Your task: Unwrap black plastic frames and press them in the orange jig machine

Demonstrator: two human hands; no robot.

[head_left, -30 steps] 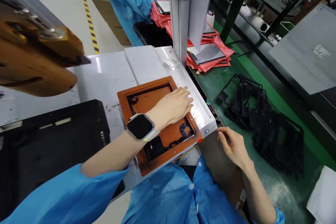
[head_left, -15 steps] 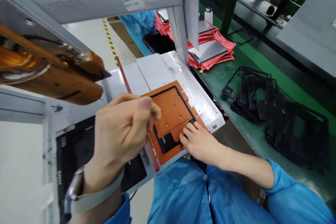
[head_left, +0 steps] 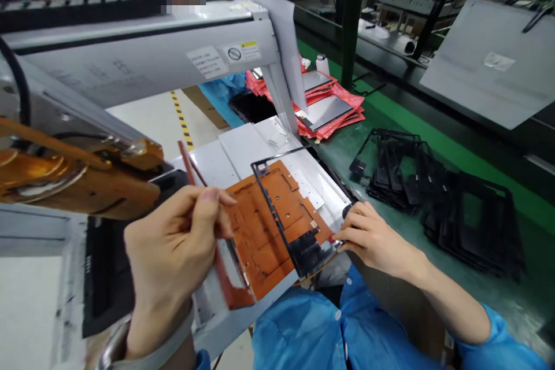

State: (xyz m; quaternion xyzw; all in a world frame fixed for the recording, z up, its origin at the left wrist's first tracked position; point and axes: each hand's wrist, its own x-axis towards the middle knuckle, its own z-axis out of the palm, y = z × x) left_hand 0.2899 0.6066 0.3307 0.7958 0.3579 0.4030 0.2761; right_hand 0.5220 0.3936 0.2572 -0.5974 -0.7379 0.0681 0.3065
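Observation:
My right hand [head_left: 373,237] pinches a thin black rectangular frame [head_left: 307,251] at its near right corner. The frame is tilted above an orange fixture plate [head_left: 264,254] with recesses and small holes. My left hand [head_left: 177,260] is closed, thumb against curled fingers, in front of the plate's left side. Behind it stands a raised reddish-brown bar frame [head_left: 223,283] along the plate's left edge. Whether the left fingers grip that bar or something small is hidden.
A grey machine beam [head_left: 156,63] crosses above the white machine bed [head_left: 243,147]. A copper-coloured cylinder [head_left: 87,193] juts in at left. On the green bench [head_left: 347,165] lie stacked black frames [head_left: 477,219] and panels in pink wrap [head_left: 333,113]. A person is beyond the beam.
The black frame has come up out of the orange plate, drawn right by my right hand. My left hand has shifted left and down in view. The camera view has tilted upward.

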